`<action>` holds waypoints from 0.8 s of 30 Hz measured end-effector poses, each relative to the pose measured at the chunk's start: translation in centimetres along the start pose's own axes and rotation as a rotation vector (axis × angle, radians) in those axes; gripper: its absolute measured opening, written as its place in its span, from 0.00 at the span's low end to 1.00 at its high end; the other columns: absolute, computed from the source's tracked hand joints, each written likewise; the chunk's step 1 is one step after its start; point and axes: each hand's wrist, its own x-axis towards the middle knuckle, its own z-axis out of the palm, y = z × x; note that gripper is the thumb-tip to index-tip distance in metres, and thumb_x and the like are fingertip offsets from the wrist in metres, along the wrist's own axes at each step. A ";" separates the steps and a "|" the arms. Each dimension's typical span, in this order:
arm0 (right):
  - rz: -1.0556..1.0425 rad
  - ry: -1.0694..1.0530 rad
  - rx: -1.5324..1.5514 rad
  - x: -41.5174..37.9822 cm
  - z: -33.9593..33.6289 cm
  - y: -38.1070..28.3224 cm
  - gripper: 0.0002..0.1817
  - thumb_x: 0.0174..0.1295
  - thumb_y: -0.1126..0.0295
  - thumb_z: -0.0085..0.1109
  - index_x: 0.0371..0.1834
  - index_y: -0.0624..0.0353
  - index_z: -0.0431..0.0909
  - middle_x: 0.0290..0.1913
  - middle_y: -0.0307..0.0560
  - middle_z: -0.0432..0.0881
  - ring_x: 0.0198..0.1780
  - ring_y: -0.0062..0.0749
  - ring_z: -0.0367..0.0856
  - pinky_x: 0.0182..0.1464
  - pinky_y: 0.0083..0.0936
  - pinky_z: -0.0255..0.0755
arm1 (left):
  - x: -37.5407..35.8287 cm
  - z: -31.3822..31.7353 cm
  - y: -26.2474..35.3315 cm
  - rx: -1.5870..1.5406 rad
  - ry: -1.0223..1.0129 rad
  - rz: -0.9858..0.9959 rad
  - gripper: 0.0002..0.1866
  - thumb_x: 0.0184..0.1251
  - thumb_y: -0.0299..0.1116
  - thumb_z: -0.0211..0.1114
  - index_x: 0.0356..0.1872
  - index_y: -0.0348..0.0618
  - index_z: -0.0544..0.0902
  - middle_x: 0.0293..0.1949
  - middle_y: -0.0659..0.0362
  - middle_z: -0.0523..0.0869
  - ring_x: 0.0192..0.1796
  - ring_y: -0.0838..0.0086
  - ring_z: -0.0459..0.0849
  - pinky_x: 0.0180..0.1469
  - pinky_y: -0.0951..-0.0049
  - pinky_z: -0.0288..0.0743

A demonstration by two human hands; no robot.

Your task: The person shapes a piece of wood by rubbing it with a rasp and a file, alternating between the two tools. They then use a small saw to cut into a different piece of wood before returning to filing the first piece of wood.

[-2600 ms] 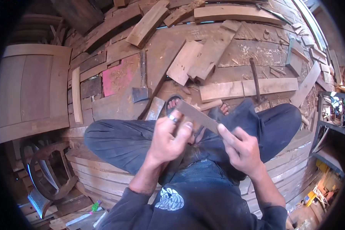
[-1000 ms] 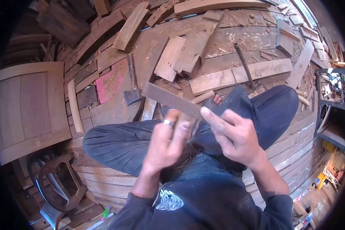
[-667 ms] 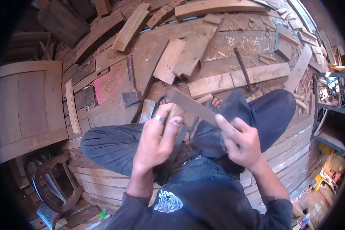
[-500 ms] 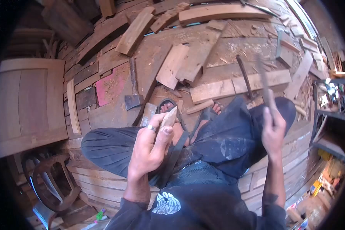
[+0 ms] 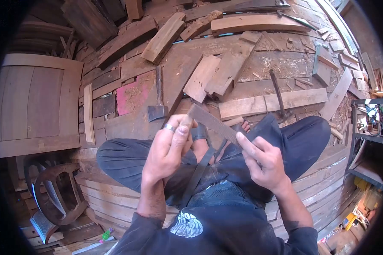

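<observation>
My left hand (image 5: 168,146), with a ring on one finger, is closed round a small pointed wooden piece (image 5: 187,121) in front of my lap. A flat, dark blade-like tool (image 5: 212,124) is in my right hand (image 5: 264,163), its handle end hidden by my fingers. The tool's far end lies at the tip of the wooden piece; whether they touch is hard to tell. Beyond my hands, an axe-like tool (image 5: 158,111) with a dark head and a hammer-like tool (image 5: 277,93) lie among wood blocks.
Loose blocks (image 5: 164,38) and a long board (image 5: 259,24) lie on the plank floor beyond my legs. A panelled wooden door (image 5: 38,102) is at the left, above a curved wooden frame (image 5: 57,193). A dark shelf (image 5: 370,138) stands at the right.
My right hand has moved left and inward, bringing the tool from over my right knee to the wooden piece. My left hand still grips the piece. The view has shifted slightly.
</observation>
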 end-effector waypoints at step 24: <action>-0.098 0.011 -0.016 2.1 -1.1 -1.1 0.29 0.61 0.85 0.65 0.68 0.59 0.84 0.28 0.47 0.77 0.25 0.35 0.75 0.29 0.31 0.73 | 0.2 2.5 1.5 0.230 -0.195 0.038 0.16 0.85 0.38 0.54 0.52 0.34 0.83 0.27 0.47 0.86 0.29 0.56 0.90 0.34 0.58 0.78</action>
